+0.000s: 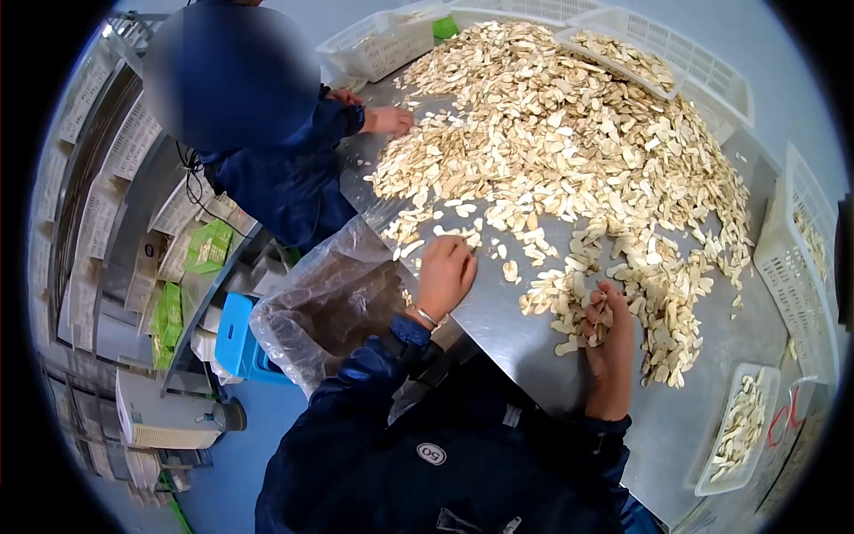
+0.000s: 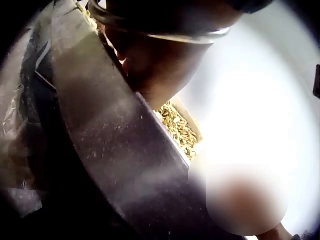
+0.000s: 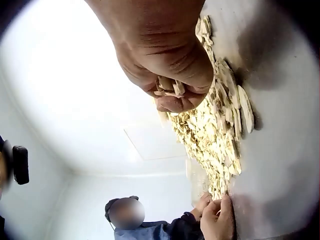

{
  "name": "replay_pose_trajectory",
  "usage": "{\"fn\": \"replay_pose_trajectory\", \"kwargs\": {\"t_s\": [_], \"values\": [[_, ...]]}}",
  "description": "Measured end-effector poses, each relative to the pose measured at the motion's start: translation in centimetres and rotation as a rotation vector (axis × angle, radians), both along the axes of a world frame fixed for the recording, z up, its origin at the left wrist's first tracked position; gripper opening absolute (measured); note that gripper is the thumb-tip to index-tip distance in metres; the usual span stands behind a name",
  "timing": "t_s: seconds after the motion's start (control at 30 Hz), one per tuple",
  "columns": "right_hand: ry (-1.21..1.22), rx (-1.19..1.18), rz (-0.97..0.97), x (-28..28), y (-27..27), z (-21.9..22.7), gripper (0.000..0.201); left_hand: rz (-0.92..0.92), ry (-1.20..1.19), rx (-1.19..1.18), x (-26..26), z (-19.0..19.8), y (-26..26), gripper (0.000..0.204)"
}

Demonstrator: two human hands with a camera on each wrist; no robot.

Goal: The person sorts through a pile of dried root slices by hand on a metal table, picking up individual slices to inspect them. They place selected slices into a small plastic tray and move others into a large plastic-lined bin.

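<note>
Your right hand point(image 1: 608, 343) rests at the near edge of the big pile of pale dried slices point(image 1: 569, 151) on the metal table point(image 1: 498, 311). Its fingers are curled around a small clutch of slices; the right wrist view shows several pieces caught between fingers and palm point(image 3: 172, 87). More slices lie just beside that hand, to its left and far side.

Your left hand point(image 1: 443, 276) lies to the left, near the table's near-left edge, palm down, with its fingertips touching a few scattered slices point(image 1: 445, 233) at the thin fringe of the pile. The fingers look gently bent, but I cannot tell whether they pinch a piece. The left wrist view shows mostly the table edge and a blurred glimpse of slices, so it does not settle it.

A clear plastic bag point(image 1: 320, 307) hangs open just left of your left hand, below the table edge. White perforated baskets point(image 1: 382, 44) stand at the far side, another white basket point(image 1: 801, 267) on the right, and a small clear tray of slices point(image 1: 743, 427) sits near right. A second person in a dark blue jacket point(image 1: 294, 178) reaches a hand point(image 1: 390, 120) into the far-left part of the pile.
</note>
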State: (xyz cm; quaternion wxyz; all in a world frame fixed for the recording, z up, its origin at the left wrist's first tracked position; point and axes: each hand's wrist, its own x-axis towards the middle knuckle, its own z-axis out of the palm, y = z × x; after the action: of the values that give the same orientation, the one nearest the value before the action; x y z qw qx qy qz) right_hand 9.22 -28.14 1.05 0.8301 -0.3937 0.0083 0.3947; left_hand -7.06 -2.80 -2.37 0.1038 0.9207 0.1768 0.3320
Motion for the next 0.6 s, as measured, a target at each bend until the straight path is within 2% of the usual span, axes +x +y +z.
{"fn": "replay_pose_trajectory", "kwargs": {"t_s": [0.07,0.23,0.33,0.47,0.6], "values": [[-0.011,-0.02,0.003,-0.1,0.1,0.1,0.025,0.053,-0.011,0.034,0.7,0.2,0.6,0.014],[-0.034,-0.046,0.021,-0.2,0.4,-0.2,0.027,-0.089,0.123,0.066,4.8,0.6,1.2,0.035],[-0.041,-0.049,0.015,-0.1,0.4,-0.4,0.027,-0.146,0.176,0.072,6.2,0.0,2.6,0.036],[-0.022,-0.011,-0.002,0.0,0.4,-0.9,0.022,-0.203,0.198,0.058,4.6,-0.2,4.1,0.021],[-0.042,-0.043,0.031,-0.1,0.5,-0.8,0.024,-0.138,0.198,-0.129,2.8,0.4,4.8,0.021]]}}
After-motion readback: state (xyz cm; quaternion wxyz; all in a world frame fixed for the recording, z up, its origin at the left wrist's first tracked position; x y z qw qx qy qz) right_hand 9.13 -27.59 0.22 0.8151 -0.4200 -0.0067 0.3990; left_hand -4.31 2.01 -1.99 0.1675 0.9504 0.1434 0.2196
